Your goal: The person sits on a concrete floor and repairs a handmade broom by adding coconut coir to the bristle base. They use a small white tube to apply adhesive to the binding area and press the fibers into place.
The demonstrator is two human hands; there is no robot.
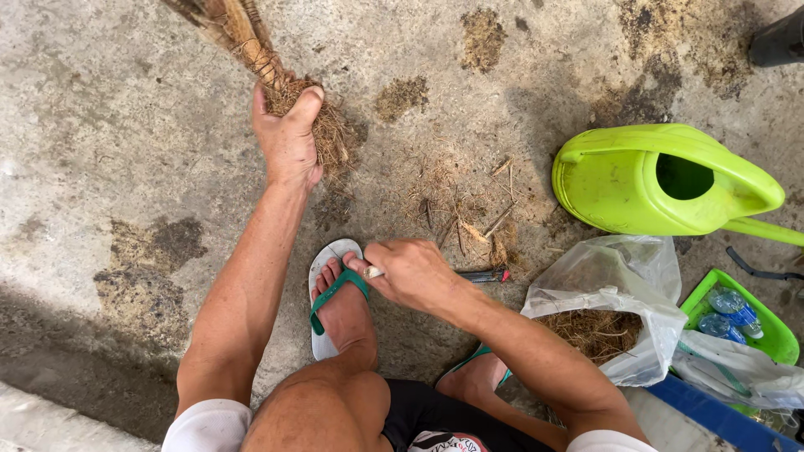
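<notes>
My left hand [289,138] is closed around the fibrous brown base of a dried plant stalk [243,38] that leans up toward the top edge of the view. Loose brown fibre hangs around my fingers. My right hand [410,272] is closed on a small knife [481,274], whose dark blade with a red tip points right, just above my foot in a white and green flip-flop [322,276]. Brown fibre scraps [456,209] lie scattered on the concrete floor between both hands.
A lime-green watering can [636,188] stands at the right. Below it sits a clear plastic bag [620,289] holding brown fibre, then a green tray [762,322] with small plastic bottles and a blue edge. Damp patches mark the concrete.
</notes>
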